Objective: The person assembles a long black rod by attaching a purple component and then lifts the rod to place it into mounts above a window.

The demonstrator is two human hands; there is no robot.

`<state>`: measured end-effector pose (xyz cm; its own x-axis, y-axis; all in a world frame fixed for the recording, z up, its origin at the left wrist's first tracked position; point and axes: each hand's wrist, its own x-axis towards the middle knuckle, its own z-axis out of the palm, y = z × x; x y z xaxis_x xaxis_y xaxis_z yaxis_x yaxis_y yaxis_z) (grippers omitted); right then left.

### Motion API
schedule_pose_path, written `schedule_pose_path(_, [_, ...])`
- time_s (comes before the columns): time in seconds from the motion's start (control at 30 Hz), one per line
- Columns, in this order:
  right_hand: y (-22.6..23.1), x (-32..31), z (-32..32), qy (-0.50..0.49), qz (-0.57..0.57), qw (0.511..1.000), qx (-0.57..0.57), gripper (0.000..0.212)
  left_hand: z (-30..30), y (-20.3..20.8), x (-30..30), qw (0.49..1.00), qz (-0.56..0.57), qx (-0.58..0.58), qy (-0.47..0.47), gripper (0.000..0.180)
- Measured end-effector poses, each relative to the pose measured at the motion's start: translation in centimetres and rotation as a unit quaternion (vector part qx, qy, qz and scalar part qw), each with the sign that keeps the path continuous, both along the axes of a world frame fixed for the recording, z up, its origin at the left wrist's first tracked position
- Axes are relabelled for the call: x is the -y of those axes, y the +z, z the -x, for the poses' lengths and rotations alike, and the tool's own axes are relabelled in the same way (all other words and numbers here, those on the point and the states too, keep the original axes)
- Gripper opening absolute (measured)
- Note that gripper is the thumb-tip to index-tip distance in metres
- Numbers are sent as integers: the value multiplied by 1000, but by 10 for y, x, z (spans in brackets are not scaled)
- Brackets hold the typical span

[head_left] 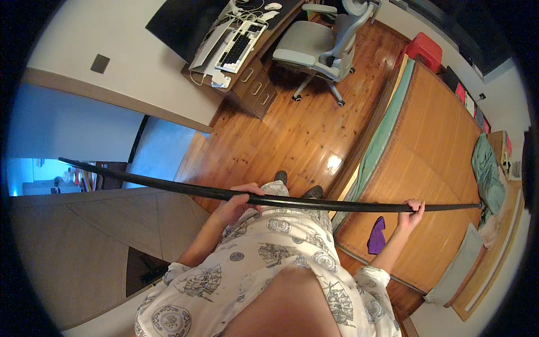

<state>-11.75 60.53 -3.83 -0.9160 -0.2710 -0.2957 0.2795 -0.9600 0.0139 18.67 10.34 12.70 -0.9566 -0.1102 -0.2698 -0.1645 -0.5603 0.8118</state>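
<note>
Left hand (231, 209) and right hand (411, 217) clasp a black pole (314, 203), likely stiff and slick, best held at spread points.

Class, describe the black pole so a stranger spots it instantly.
Start at the brown-matted bed; beside it stands someone in patterned white clothes. Their left hand and right hand hold the pole: long, thin and black, unlike the small purple item on the bed.
</note>
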Motion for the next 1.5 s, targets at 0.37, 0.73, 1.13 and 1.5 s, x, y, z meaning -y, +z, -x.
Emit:
schedule_pose_path(0.37, [101,142,-66,251,-245,933,-80,22,-36,-69,129,925,-116,116,343,29])
schedule_pose_path(0.73, [89,313,-126,380,-241,891,-61,20,-70,-139,284,824,-11,371,428,28])
schedule_pose_path(1.13, [46,404,-147,324,-342,873,-124,19,156,3,17,726,608,-229,-223,65])
schedule_pose_path(1.5, [-25,455,-164,403,-154,891,-139,46,209,-35,-35,701,580,-77,-409,33])
